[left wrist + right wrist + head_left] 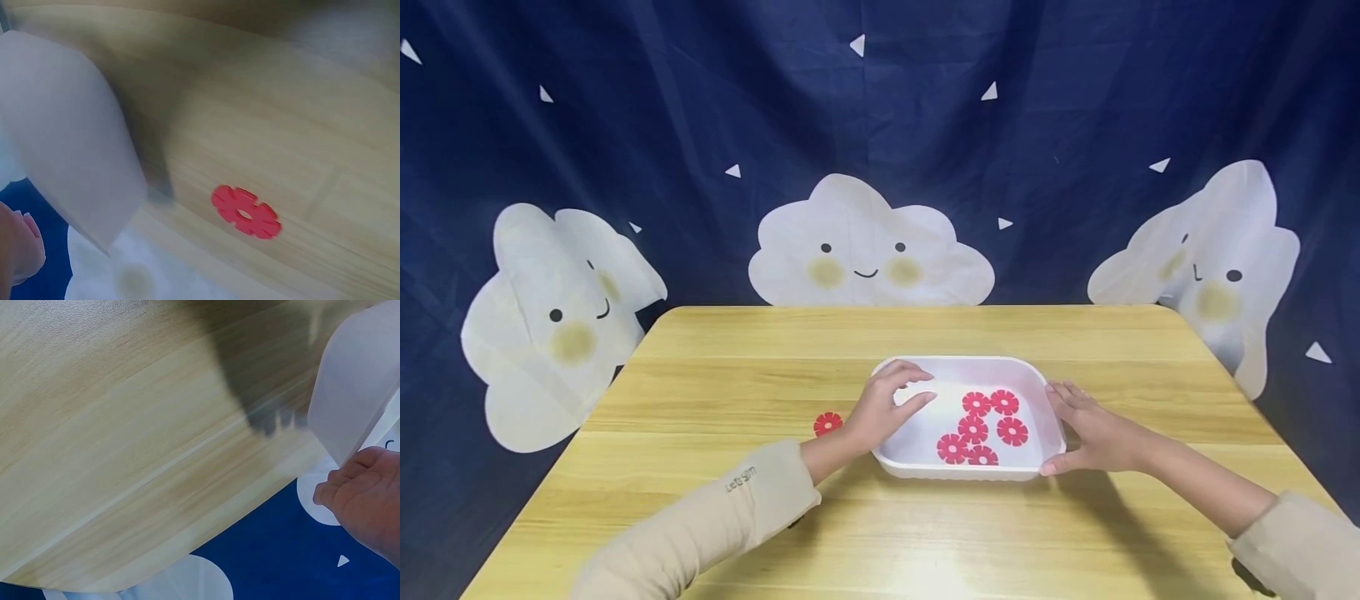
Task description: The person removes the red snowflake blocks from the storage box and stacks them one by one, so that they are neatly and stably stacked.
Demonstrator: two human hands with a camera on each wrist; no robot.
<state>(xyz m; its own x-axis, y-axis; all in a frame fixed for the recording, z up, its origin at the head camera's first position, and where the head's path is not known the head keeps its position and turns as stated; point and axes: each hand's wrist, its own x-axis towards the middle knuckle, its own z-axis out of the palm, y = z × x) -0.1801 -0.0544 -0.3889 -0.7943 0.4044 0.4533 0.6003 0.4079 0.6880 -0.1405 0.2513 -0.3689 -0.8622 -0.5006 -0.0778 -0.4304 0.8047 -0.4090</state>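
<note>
A shallow white tray (925, 472) lies on the wooden table with several red, notched plastic discs (1012, 431) inside, most of them toward its right half. My left hand (883, 408) hovers over the tray's left end, thumb and fingers parted with nothing visible between them. At the opposite end, my right hand (1097, 433) holds the tray, thumb at the near corner and fingers along the right rim. Left of the tray, one more red disc (828, 423) lies flat on the table beside my left wrist; the left wrist view shows this disc (246, 212) too.
The light wooden table (737, 342) extends around the tray on every side. Behind its far edge hangs a dark blue curtain (1060, 125) printed with white smiling clouds and small triangles.
</note>
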